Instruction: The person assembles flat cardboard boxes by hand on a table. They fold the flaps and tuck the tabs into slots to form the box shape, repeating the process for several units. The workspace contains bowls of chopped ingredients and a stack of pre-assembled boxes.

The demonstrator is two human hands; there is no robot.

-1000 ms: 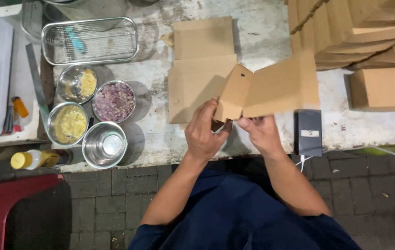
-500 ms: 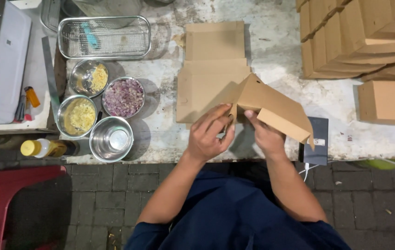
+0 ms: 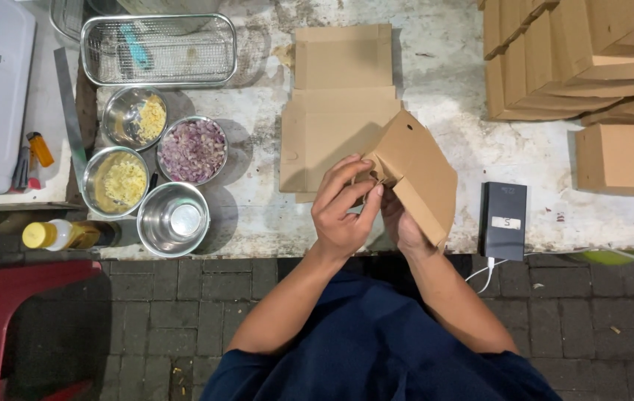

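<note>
Worn white surface (image 3: 436, 59) above a brick floor, with a stack of folded boxes (image 3: 577, 52) at the far right and flat cardboard sheets (image 3: 339, 96) in the middle. Half-folded box (image 3: 417, 167) held up over the near edge, walls raised but flaps not yet tucked. Left hand (image 3: 343, 212) pinching a small flap with bent fingers; right hand (image 3: 402, 223) gripping underneath, mostly hidden. Metal bowls (image 3: 176, 215) and a wire basket (image 3: 157, 48) to the left. Judged about midway: shape formed, closing left.
</note>
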